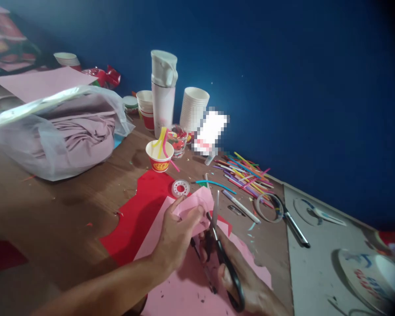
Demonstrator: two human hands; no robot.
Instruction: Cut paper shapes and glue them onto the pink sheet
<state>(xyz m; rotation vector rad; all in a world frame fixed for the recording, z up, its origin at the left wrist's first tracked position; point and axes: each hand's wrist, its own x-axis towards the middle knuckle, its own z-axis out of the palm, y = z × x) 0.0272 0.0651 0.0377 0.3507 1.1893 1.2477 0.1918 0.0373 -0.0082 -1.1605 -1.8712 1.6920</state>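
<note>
My left hand (177, 235) pinches a small folded piece of pink paper (199, 206) above the table, fingers closed on it. My right hand (250, 285) grips black-handled scissors (222, 254), whose blades point up and away and meet the pink piece at its right edge. Under both hands lie a larger pink sheet (184, 289) and a red sheet (138, 210) with cut edges. Small paper scraps dot the pink sheet.
A plastic bag of pink cloth (62, 131) fills the left. Behind stand a red paper cup with straws (159, 156), a white flask (163, 92), stacked cups (193, 107) and a glass. Coloured straws (243, 175), tape rolls (180, 188), a pen (242, 206) and paper plates (368, 276) lie right.
</note>
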